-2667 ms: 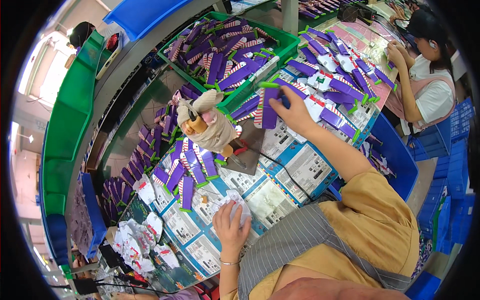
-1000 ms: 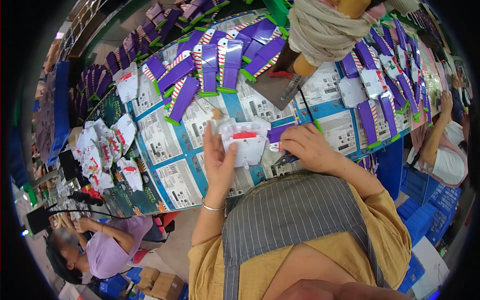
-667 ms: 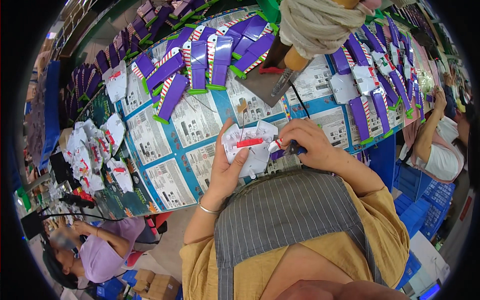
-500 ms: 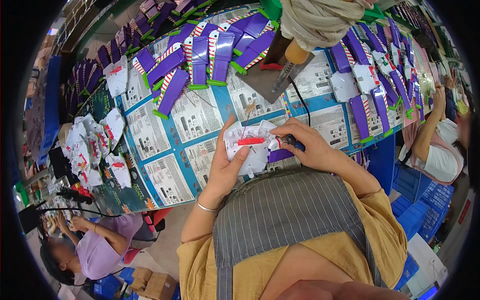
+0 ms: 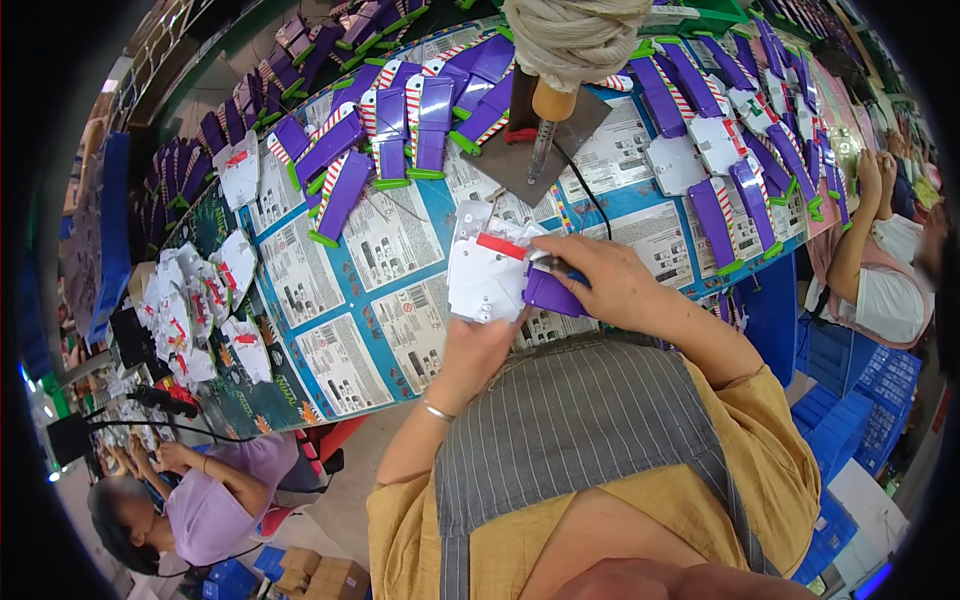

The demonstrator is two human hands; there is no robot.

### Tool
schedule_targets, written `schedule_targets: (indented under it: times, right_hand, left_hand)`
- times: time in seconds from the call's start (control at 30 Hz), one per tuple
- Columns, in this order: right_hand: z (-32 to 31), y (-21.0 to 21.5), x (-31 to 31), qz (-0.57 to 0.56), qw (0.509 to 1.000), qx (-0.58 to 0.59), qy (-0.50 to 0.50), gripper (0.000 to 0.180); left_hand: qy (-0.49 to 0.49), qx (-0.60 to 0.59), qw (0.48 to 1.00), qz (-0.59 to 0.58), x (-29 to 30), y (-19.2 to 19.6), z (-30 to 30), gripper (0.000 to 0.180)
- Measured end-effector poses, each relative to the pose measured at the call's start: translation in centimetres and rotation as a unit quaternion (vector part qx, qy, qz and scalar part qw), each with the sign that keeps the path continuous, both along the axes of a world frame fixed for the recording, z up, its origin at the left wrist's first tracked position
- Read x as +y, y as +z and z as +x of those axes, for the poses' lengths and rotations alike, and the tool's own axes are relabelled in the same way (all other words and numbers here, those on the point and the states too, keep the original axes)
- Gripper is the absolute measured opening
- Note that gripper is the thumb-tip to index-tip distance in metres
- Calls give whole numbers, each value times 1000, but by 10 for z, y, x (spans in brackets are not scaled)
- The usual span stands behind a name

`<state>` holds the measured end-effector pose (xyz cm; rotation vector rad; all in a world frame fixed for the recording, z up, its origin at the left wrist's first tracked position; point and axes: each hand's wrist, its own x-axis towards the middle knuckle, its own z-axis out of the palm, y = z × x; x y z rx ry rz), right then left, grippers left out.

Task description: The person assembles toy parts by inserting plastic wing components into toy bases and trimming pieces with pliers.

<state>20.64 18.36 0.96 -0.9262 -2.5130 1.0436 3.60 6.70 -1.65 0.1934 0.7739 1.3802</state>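
Note:
My left hand (image 5: pixel 478 348) grips the lower edge of a white plastic shell (image 5: pixel 482 285), its fingers mostly hidden underneath. A red strip (image 5: pixel 501 246) sits across the shell's upper part, by small molded parts. Against the shell's right side lies a purple wing piece (image 5: pixel 551 293); I cannot tell whether the two are joined. My right hand (image 5: pixel 612 278) is closed round a dark-handled tool (image 5: pixel 562 268), its fingertips at the shell's right edge above the wing. The tool's tip is hidden, so its kind does not show.
A wooden-handled soldering iron (image 5: pixel 545 135), wrapped in cloth above, points down over a dark plate (image 5: pixel 570 165) just beyond the shell. Purple wings (image 5: pixel 435 110) lie along the far side. White shells pile up at left (image 5: pixel 190 300) and right (image 5: pixel 715 145). Co-workers sit on both sides.
The shell has turned in my hands and now shows a flatter white face. My left hand has slid from its left side to its lower edge. More of the purple wing shows.

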Motion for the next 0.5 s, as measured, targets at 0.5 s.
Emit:
schedule_targets:
  times: [0.5]
  right_hand:
    - [4,0,31,190,970,-142,45,22]
  left_hand:
    - [5,181,983,-29,8,-19,6,46]
